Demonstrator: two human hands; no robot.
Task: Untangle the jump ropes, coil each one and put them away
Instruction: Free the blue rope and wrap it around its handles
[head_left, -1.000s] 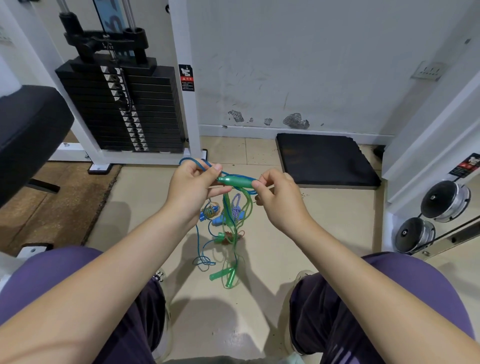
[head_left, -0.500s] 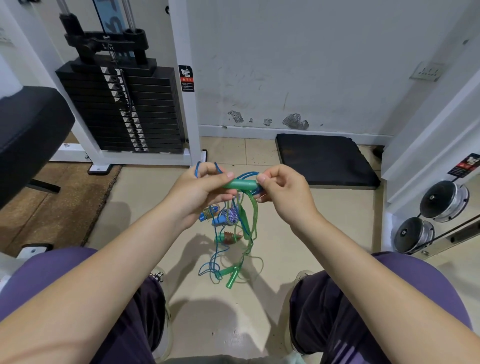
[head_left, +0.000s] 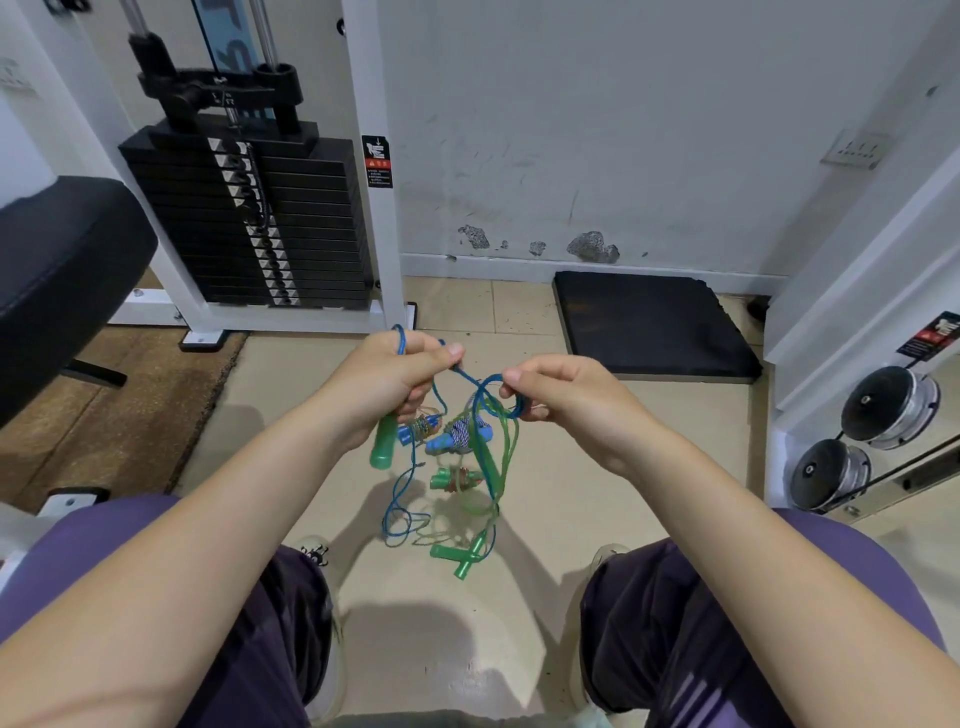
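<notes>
A tangle of jump ropes hangs between my knees above the beige floor. My left hand (head_left: 392, 382) grips a blue cord (head_left: 415, 452) together with a green handle (head_left: 384, 444) that points down below the fist. My right hand (head_left: 558, 395) pinches a loop of blue and green cord (head_left: 498, 441). Below them dangle a blue handle (head_left: 441, 444) with a blue-white braided rope (head_left: 460, 431). Two more green handles (head_left: 465, 556) and cord ends lie on the floor.
A black weight stack (head_left: 249, 223) in a white frame stands at the back left, with a black padded seat (head_left: 57, 270) at the far left. A black floor mat (head_left: 649, 322) lies at the back right. Chrome dumbbell ends (head_left: 883, 410) sit at the right.
The green handle, held level between both hands before, has swung down under my left fist. My right hand has let it go, moved right and taken a cord loop.
</notes>
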